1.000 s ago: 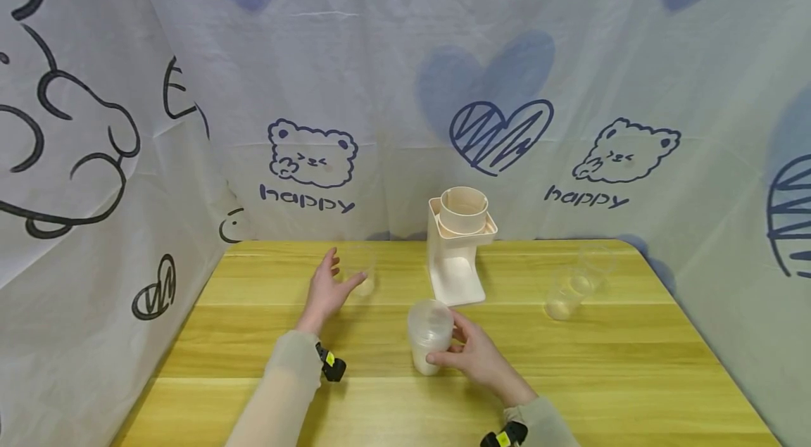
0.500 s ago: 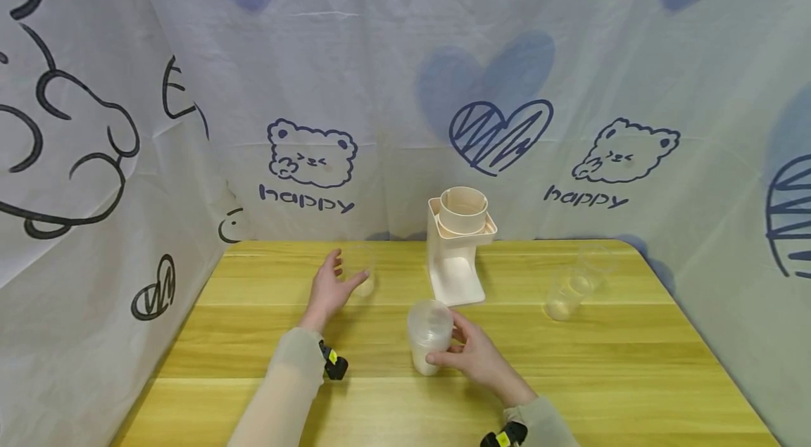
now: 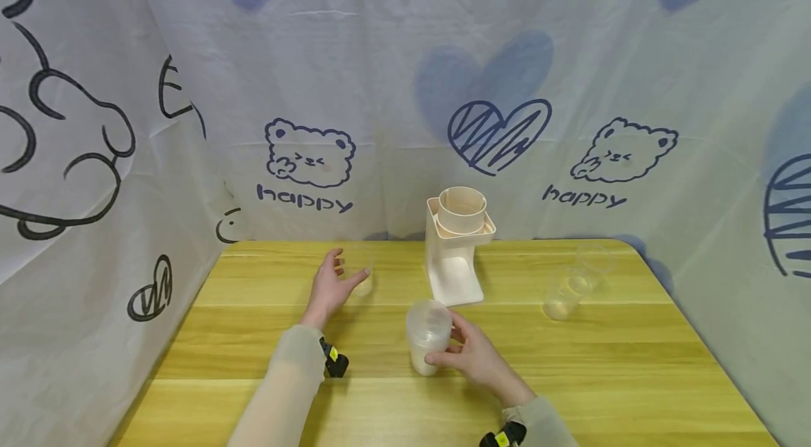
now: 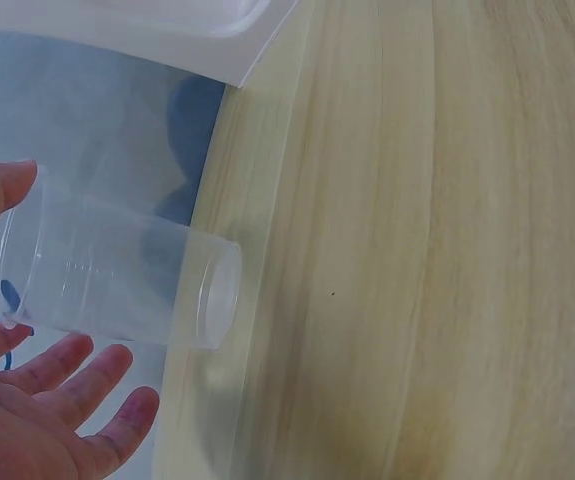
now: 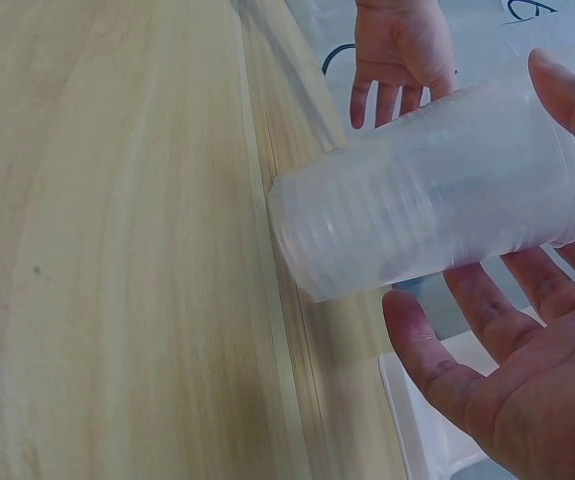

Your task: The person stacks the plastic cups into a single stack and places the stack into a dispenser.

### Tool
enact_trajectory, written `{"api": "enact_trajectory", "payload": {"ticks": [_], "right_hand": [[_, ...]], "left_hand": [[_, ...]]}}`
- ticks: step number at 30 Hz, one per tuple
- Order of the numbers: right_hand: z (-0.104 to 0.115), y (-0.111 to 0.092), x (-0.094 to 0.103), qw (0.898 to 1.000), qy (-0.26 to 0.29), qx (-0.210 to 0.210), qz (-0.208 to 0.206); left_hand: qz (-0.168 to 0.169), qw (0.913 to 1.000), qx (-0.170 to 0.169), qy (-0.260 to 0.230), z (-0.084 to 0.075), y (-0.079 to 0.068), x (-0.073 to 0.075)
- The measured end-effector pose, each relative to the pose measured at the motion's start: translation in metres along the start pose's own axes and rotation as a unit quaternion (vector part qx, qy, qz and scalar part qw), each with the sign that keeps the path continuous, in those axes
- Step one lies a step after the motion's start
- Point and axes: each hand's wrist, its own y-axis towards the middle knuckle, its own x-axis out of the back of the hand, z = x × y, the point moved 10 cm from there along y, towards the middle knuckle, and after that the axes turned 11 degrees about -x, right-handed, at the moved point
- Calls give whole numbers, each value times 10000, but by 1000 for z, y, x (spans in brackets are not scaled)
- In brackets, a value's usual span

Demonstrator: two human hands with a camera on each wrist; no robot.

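Observation:
My left hand (image 3: pixel 331 290) holds a single clear plastic cup (image 4: pixel 117 270) near its rim, thumb on one side and fingers on the other. That cup stands on the table toward the back left. Nearer to me, my right hand (image 3: pixel 475 355) grips an upright stack of nested clear plastic cups (image 3: pixel 424 338), its thumb on the near side and fingers behind. In the right wrist view several rims show close together on the stack (image 5: pixel 427 190). Between and beyond the hands stands a cream holder (image 3: pixel 457 271) with a round ring (image 3: pixel 462 215) on top.
See-through plastic cupware (image 3: pixel 564 296) sits at the back right; whether it is one cup or two I cannot tell. The wooden table (image 3: pixel 602 376) ends at a printed cloth wall (image 3: pixel 393 81) behind, with cloth on both sides too.
The hands, cups and holder keep their places. Only the head view shifts very slightly.

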Motion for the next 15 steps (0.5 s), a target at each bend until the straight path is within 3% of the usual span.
{"api": "enact_trajectory", "payload": {"ticks": [15], "right_hand": [[0, 1, 1, 10000, 6, 74, -27]], "left_hand": [[-23, 9999, -24, -97, -2, -3, -1]]}}
